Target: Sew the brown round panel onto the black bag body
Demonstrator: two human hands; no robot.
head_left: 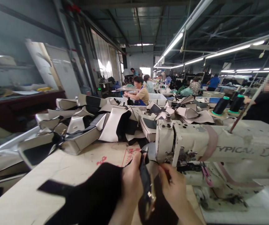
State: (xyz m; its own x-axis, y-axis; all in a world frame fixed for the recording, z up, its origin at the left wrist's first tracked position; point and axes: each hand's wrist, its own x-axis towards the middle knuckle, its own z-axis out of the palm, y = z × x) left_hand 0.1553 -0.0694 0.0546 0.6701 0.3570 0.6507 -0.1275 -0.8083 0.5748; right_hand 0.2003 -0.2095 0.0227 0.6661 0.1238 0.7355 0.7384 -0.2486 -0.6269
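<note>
My left hand (pixel 132 179) is closed round a black fabric piece (pixel 94 190), which spreads out to the left over the wooden board. By its thumb, a dark strap with gold-coloured metal hardware (pixel 150 196) hangs between my two hands. My right hand (pixel 174 187) pinches the edge of the dark material beside the strap, just below the sewing machine head (pixel 166 140). The exact edge under its fingertips is hidden. The needle area of the machine cannot be made out.
Beige and black sewn pieces (pixel 112 123) lie heaped behind the wooden board (pixel 78 170), with white bins (pixel 15 140) among them. Two black thread cones (pixel 221 105) stand on the right. A co-worker (pixel 140 92) sits ahead; another person (pixel 265 103) is at the right.
</note>
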